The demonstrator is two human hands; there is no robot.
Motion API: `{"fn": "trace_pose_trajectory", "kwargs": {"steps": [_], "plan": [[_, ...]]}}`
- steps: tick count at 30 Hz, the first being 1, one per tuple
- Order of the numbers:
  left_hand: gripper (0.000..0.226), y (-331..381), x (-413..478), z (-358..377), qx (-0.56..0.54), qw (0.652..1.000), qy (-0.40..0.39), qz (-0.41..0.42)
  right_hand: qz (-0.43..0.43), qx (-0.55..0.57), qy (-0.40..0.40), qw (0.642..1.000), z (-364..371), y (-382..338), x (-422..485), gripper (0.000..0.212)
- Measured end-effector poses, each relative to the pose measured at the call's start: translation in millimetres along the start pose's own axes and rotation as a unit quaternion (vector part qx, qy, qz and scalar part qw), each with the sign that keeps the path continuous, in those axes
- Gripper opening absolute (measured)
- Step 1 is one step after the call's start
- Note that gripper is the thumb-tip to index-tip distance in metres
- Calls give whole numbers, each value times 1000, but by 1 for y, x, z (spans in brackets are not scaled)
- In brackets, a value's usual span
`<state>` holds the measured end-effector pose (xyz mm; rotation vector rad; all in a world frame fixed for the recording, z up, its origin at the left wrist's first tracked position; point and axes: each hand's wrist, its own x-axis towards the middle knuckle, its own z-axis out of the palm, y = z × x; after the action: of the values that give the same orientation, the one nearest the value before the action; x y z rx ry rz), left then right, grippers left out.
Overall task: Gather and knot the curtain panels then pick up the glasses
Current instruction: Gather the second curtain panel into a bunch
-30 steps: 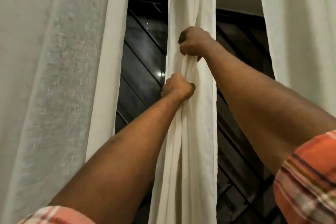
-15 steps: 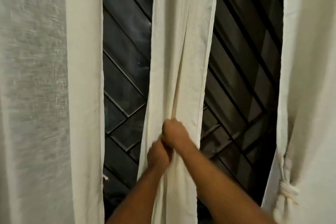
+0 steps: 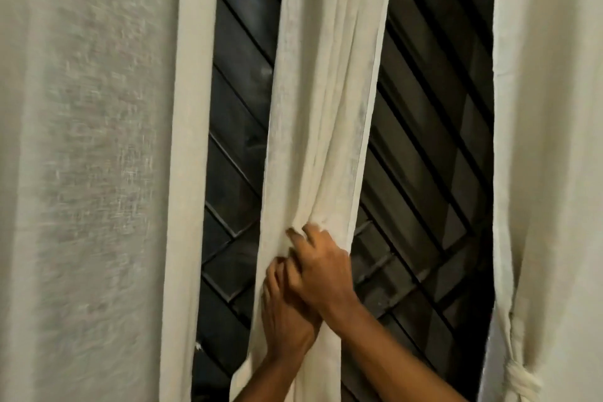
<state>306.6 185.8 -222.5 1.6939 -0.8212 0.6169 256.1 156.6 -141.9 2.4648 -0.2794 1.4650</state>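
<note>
A cream middle curtain panel (image 3: 326, 91) hangs in front of the dark window and is bunched into folds low down. My right hand (image 3: 321, 274) grips those gathered folds, its fingers curled into the cloth. Just below and partly under it, my left hand (image 3: 284, 316) holds the same bunch; the right hand covers some of its fingers. Both forearms come up from the lower edge and cross at the wrists. No glasses are in view.
A wide curtain panel (image 3: 98, 173) hangs loose on the left. The right curtain panel (image 3: 548, 140) is tied in a knot (image 3: 520, 383) near the bottom right corner. Behind them is a dark window grille (image 3: 424, 173) with diagonal bars.
Both hands slid down the middle panel from high up and came together, the right now on top of the left. The view dropped, bringing the knotted right panel into sight.
</note>
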Motion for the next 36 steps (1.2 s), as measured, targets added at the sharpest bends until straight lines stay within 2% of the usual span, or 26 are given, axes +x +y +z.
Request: {"fn": "trace_pose_trajectory", "kwargs": {"steps": [1,3,6,8,11,13,15,17,20,23,26,27,31,33,36], "plan": [[71,15,17,-8,-25,1000,11,4,-16,5,78,997,-11,3,22,41],[81,49,53,-28,-91,995,25,17,-22,1,186,982,-41,11,79,50],[89,111,113,-62,-130,986,38,99,20,19,261,965,-101,21,174,68],[93,151,157,-81,-131,984,35,116,54,20,257,965,-139,26,231,80],[101,209,224,-101,-142,985,35,92,129,29,208,969,-188,37,300,94],[103,238,249,-111,-114,989,29,88,181,79,170,965,-203,42,327,98],[95,251,259,-110,-79,993,7,86,206,120,127,963,-198,47,334,97],[72,245,252,-100,-90,994,-21,62,208,126,81,967,-175,46,320,93],[34,197,235,-69,-133,988,-72,-32,211,112,43,970,-120,43,267,85],[29,113,197,-15,-171,968,-116,-143,248,125,-2,961,-50,42,182,70],[34,42,123,27,-122,955,-160,-220,338,148,-81,926,8,38,90,30],[33,24,93,38,-113,950,-176,-233,367,149,-108,912,22,35,61,24],[25,-14,5,56,-116,958,-177,-194,437,166,-157,870,47,28,-14,13],[21,-17,-7,56,-112,965,-169,-165,449,174,-152,863,45,30,-24,14],[15,-11,-12,42,-50,977,-171,-114,444,178,-172,861,34,31,-29,19]]}}
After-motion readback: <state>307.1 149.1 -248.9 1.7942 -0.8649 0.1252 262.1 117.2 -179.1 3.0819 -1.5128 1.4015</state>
